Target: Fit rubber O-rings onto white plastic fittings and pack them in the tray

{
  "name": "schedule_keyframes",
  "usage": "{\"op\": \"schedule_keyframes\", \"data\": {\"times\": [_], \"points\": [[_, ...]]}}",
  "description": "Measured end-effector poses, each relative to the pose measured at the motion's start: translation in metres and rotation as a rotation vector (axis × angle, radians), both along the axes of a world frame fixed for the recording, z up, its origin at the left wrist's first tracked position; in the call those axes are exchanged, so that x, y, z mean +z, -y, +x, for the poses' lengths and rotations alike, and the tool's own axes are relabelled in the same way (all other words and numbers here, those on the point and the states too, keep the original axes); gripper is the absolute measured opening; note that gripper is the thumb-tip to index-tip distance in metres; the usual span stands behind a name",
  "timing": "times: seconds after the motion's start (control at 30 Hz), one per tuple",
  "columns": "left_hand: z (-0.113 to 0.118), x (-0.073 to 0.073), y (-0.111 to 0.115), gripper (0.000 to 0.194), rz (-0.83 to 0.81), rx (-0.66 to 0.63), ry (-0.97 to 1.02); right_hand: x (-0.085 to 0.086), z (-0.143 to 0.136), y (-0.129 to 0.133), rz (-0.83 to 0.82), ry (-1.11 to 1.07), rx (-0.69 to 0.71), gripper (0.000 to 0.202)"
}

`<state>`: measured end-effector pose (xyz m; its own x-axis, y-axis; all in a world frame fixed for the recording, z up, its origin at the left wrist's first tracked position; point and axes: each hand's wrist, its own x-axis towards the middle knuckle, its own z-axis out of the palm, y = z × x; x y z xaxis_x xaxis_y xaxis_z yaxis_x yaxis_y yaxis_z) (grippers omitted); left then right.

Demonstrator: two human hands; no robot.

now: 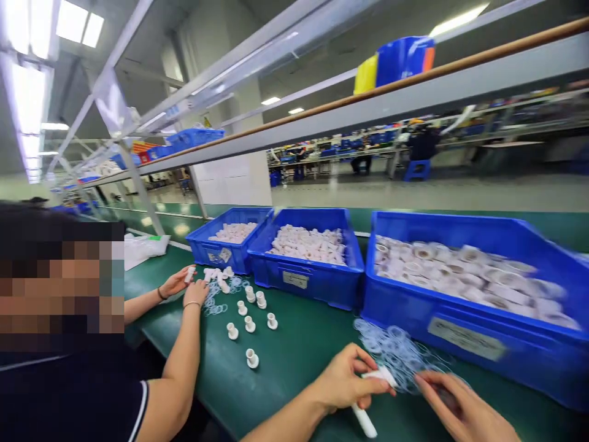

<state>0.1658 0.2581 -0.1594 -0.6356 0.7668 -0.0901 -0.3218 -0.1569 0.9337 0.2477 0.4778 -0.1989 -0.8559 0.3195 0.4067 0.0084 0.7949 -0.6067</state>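
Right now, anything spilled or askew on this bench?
No damage visible. Pale-blue rings lie loose in a tangled heap on the green table by the right hand, in no container, which looks untidy. A similar heap lies by the co-worker's hand, so probably not a spill.

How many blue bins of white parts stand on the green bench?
3 in clear view, in a row: the left bin, the middle bin and the right bin, just behind the pile of rings. Others farther along may be hidden.
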Motion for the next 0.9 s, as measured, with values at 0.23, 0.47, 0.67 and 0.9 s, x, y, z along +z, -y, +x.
{"op": "schedule_keyframes", "data": {"times": [0.23,0.47,0.67,0.9], "points": [[0.005,0.005,0.0,0.051,-0.067,-0.058,-0.161,0.047,0.009,0.026,-0.311,0.068,0.043,0.043],[0.011,0.007,0.0,0.054,-0.131,-0.071,-0.21,0.049,0.015,0.037,-0.517,0.101,0.197,0.04],[0.012,0.013,0.001,0.06,-0.17,-0.062,-0.22,0.048,0.016,0.039,-0.527,0.116,0.214,0.04],[0.011,0.01,0.001,0.046,-0.192,-0.088,-0.227,0.051,0.014,0.038,-0.545,0.146,0.271,0.042]]}}
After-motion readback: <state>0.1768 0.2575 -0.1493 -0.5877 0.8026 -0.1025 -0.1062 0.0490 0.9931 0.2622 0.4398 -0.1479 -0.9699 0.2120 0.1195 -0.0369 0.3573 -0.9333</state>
